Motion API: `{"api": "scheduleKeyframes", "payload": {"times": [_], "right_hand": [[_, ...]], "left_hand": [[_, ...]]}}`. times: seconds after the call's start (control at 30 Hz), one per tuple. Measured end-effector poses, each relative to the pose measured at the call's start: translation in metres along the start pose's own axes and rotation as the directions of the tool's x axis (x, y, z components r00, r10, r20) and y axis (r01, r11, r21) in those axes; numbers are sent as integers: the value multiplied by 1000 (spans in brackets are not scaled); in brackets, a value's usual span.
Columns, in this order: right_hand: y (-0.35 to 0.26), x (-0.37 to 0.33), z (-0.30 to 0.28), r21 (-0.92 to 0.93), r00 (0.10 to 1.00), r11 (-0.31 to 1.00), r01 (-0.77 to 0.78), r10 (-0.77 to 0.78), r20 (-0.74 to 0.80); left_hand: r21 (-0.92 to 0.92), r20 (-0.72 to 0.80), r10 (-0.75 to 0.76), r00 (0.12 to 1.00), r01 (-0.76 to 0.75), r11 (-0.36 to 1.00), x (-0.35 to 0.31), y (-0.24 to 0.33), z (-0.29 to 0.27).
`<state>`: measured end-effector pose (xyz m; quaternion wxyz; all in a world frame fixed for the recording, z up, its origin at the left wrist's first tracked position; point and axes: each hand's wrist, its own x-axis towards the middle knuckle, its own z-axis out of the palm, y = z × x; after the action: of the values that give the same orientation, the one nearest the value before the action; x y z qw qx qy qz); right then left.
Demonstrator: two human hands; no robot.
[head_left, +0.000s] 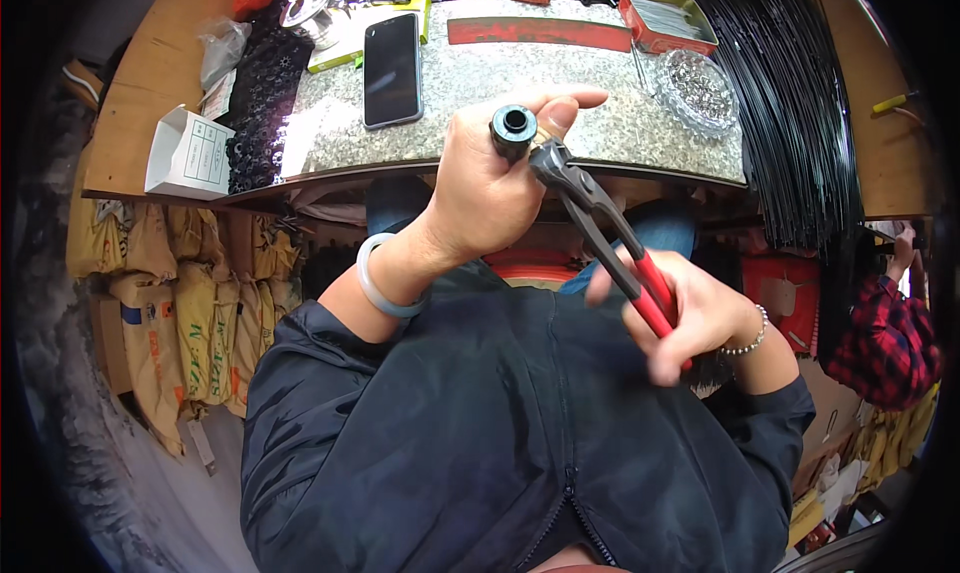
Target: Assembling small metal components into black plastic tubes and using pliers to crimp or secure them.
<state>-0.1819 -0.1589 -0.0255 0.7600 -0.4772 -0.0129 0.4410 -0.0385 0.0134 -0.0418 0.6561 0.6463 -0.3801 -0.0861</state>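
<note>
My left hand (485,198) is closed round a dark cylindrical part (514,131). Its round end, with a hole in the middle, points up toward me; the rest is hidden in the fist. A pair of red-handled pincers (600,223) is held by its grips in my right hand (695,308), which is somewhat blurred. The black jaws lie right against the left thumb and forefinger, beside the cylindrical part. Whatever the jaws may be biting on is too small and hidden to tell. Both hands are in the air just in front of the worktable's near edge.
On the speckled stone slab (330,148) lie a dark phone (392,71), a red strip (540,33), a glass dish (696,93) and a red tin (668,23). Long black rods (790,103) flank it on the right. A white carton (190,153) stands left. A person in plaid (885,343) is at far right.
</note>
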Motion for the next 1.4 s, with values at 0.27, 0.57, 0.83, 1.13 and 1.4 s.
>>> {"api": "scheduleKeyframes", "payload": {"times": [0.27,0.57,0.83,1.13,1.4], "right_hand": [[8,-8,5,-140,936,983,121,-160,-314],[14,0,-3,-836,768,533,134,-589,-251],[14,0,-10,-691,774,694,202,-546,-322],[31,14,-14,-360,812,914,186,-349,-468],[-18,-25,-153,-581,124,332,-743,-785,-608]], "left_hand": [[56,50,14,999,-16,998,-1,-5,-4],[22,3,-71,997,71,997,-2,-9,1],[68,-23,-26,999,27,997,-2,-14,5],[-13,-43,-94,995,94,995,-2,-15,13],[-56,-58,-174,983,171,984,0,-6,4]]}}
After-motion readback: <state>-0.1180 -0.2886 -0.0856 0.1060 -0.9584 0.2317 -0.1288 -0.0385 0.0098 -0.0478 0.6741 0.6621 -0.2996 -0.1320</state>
